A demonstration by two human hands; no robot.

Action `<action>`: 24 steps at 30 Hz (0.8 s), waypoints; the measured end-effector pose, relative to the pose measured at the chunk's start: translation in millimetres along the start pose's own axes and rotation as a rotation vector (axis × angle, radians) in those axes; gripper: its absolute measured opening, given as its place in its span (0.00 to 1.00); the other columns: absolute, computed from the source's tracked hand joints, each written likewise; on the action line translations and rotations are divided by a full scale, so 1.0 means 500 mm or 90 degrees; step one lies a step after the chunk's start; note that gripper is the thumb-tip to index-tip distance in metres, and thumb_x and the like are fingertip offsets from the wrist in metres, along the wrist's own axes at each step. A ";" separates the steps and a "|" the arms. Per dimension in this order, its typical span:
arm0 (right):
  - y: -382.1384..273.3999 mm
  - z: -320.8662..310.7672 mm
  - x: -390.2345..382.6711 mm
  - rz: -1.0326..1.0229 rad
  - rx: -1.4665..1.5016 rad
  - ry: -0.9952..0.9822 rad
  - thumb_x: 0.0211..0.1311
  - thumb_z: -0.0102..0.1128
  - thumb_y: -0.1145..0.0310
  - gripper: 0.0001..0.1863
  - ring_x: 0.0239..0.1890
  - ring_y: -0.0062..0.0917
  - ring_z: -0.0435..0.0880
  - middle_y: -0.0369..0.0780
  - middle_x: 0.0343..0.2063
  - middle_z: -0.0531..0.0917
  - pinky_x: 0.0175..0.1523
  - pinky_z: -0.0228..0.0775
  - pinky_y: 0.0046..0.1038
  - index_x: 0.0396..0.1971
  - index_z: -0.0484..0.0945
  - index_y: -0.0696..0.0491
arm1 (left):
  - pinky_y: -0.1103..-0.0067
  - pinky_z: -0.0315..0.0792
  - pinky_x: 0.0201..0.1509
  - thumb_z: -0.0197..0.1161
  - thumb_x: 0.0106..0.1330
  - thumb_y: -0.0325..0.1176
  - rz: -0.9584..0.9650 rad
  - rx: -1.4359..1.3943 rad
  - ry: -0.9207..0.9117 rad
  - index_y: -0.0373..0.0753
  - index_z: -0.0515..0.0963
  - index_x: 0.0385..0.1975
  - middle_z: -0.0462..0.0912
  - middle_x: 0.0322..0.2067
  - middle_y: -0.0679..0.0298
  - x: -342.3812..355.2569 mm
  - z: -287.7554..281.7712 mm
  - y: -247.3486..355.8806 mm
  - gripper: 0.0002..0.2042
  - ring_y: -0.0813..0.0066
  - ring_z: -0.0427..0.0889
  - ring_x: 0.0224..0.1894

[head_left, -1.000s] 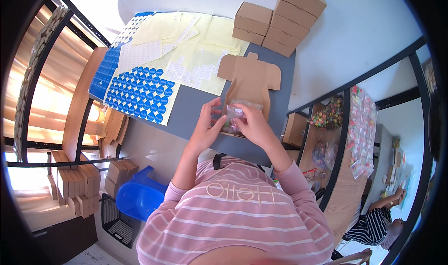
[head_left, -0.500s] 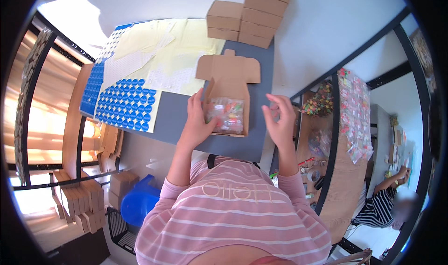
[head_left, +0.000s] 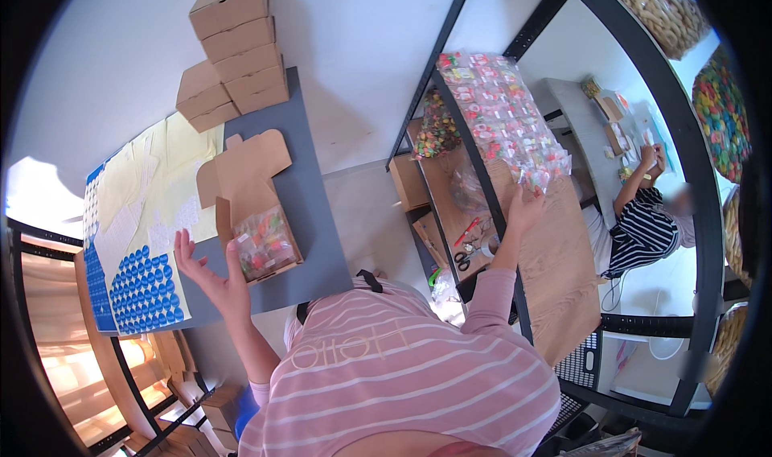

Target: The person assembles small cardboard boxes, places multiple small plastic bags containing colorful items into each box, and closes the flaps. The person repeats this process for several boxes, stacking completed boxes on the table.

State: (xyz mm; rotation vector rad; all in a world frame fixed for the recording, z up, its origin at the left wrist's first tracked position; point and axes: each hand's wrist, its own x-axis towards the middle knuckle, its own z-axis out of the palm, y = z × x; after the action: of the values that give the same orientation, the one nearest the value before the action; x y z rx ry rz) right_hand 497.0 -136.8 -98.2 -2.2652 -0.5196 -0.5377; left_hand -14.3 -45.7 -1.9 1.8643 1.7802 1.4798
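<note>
An open brown cardboard box (head_left: 289,230) stands on the grey table, its lid folded back. Inside it lie clear packets (head_left: 262,244) with small red, green and orange pieces. My left hand (head_left: 221,284) is at the box's near left corner, fingers spread and holding nothing. Over to the right, my right hand (head_left: 527,209) reaches the wooden shelf, its fingertips pinched at a clear packet (head_left: 537,182) on the near edge of the rows. Those rows of packets (head_left: 498,107) hold similar colourful pieces.
Brown boxes (head_left: 241,51) are stacked at the table's back. Sheets of round blue stickers (head_left: 145,292) and pale backing paper (head_left: 133,191) cover its left side. Black shelf posts (head_left: 482,155) frame the wooden shelf (head_left: 555,272). Scissors (head_left: 462,260) lie lower down. Another person (head_left: 647,228) sits beyond.
My view has swung right. My right hand has gone from beside the box to the packets on the shelf. My left hand has lifted out of the box and spread its fingers.
</note>
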 end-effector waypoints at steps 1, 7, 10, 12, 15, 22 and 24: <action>0.006 0.006 0.009 -0.002 -0.043 0.007 0.46 0.71 0.61 0.26 0.44 0.34 0.76 0.44 0.41 0.75 0.47 0.69 0.33 0.45 0.75 0.55 | 0.72 0.60 0.53 0.64 0.58 0.31 0.016 0.012 0.028 0.40 0.58 0.63 0.57 0.63 0.56 -0.001 0.003 0.013 0.33 0.63 0.61 0.60; 0.016 0.044 0.046 -0.037 -0.025 -0.057 0.46 0.69 0.63 0.25 0.47 0.41 0.76 0.47 0.47 0.74 0.51 0.69 0.38 0.46 0.75 0.54 | 0.73 0.58 0.53 0.63 0.58 0.31 0.096 0.013 0.040 0.38 0.60 0.60 0.59 0.63 0.55 -0.012 0.027 0.077 0.29 0.63 0.60 0.62; 0.045 0.057 0.044 -0.013 0.107 -0.065 0.50 0.66 0.66 0.19 0.45 0.39 0.78 0.46 0.44 0.75 0.49 0.70 0.35 0.43 0.77 0.55 | 0.73 0.58 0.53 0.63 0.57 0.31 0.108 -0.005 0.013 0.37 0.60 0.60 0.58 0.62 0.54 -0.023 0.041 0.096 0.30 0.63 0.59 0.61; 0.074 0.061 0.040 0.013 0.176 -0.051 0.53 0.64 0.68 0.15 0.43 0.37 0.79 0.46 0.42 0.77 0.48 0.71 0.32 0.40 0.78 0.57 | 0.74 0.58 0.53 0.63 0.57 0.30 0.097 -0.043 -0.014 0.37 0.60 0.60 0.58 0.62 0.54 -0.031 0.053 0.102 0.30 0.64 0.59 0.61; 0.106 0.051 0.039 0.088 0.267 0.023 0.56 0.61 0.71 0.11 0.41 0.32 0.79 0.43 0.38 0.79 0.46 0.73 0.30 0.37 0.77 0.60 | 0.74 0.58 0.54 0.62 0.57 0.29 0.085 -0.079 -0.041 0.36 0.60 0.60 0.57 0.63 0.54 -0.036 0.058 0.106 0.30 0.64 0.59 0.61; -0.006 -0.041 -0.046 0.185 0.588 0.089 0.64 0.54 0.72 0.07 0.41 0.25 0.80 0.41 0.37 0.79 0.43 0.76 0.26 0.38 0.74 0.60 | 0.74 0.59 0.55 0.62 0.57 0.27 0.077 -0.122 -0.031 0.36 0.60 0.60 0.58 0.62 0.54 -0.018 0.043 0.079 0.29 0.66 0.59 0.61; -0.090 -0.062 -0.096 0.134 0.642 -0.022 0.64 0.53 0.74 0.06 0.41 0.25 0.79 0.41 0.39 0.78 0.45 0.76 0.25 0.38 0.73 0.59 | 0.72 0.60 0.58 0.62 0.58 0.26 0.025 -0.134 -0.025 0.36 0.61 0.59 0.62 0.58 0.55 -0.017 0.026 0.063 0.28 0.69 0.63 0.58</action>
State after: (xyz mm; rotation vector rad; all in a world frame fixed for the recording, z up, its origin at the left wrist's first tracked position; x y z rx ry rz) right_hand 427.2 -140.1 -77.9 -1.3344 -0.4217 -0.0718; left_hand 17.8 -55.0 9.0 1.8185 1.5143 1.5655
